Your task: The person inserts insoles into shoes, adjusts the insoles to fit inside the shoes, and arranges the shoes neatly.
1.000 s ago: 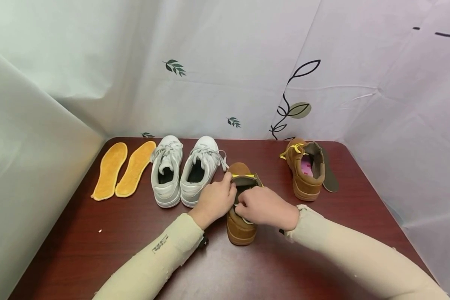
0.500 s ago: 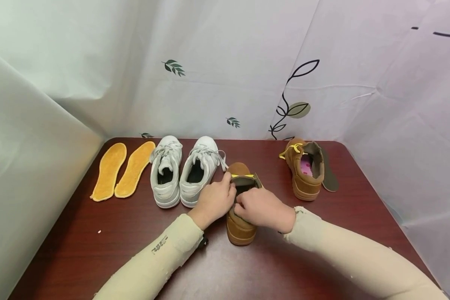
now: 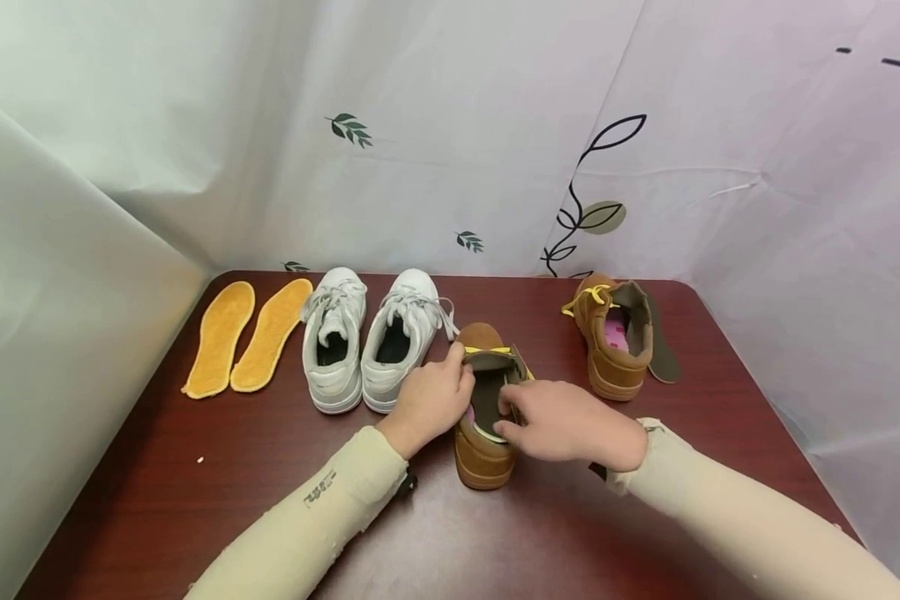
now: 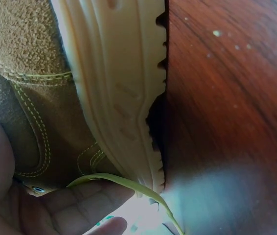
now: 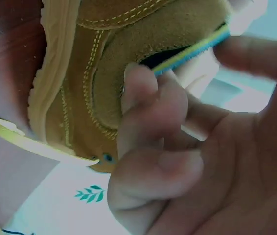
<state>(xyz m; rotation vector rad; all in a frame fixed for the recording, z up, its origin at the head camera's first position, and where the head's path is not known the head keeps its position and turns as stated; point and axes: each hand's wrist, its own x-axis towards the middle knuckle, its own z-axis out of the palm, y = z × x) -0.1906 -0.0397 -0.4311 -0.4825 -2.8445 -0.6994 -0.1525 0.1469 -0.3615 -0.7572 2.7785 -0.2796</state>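
Note:
A brown suede shoe [image 3: 483, 460] with yellow laces stands on the table, heel nearest me. My left hand [image 3: 429, 400] grips its left side by the tongue; in the left wrist view a yellow lace [image 4: 124, 182] crosses the fingers. Inside the shoe lies a dark insole [image 3: 487, 402] with a pale heel edge, and a sliver of pink shows beside it. At the right rim of the opening, my right hand [image 3: 562, 421] has thumb and forefinger parted. The right wrist view shows the insole's yellow-and-blue edge [image 5: 192, 51] above the collar, the thumb tip by its end.
Two white sneakers [image 3: 333, 379] stand left of the brown shoe. Beyond them lie two orange insoles [image 3: 221, 342]. At the back right stands the other brown shoe [image 3: 615, 371], pink inside, with a dark insole [image 3: 663, 354] beside it. Curtains [image 3: 435, 150] enclose the table.
My right hand has moved right, from over the shoe's opening to its right rim, and its fingers have parted. More of the dark insole shows. The left hand keeps its hold.

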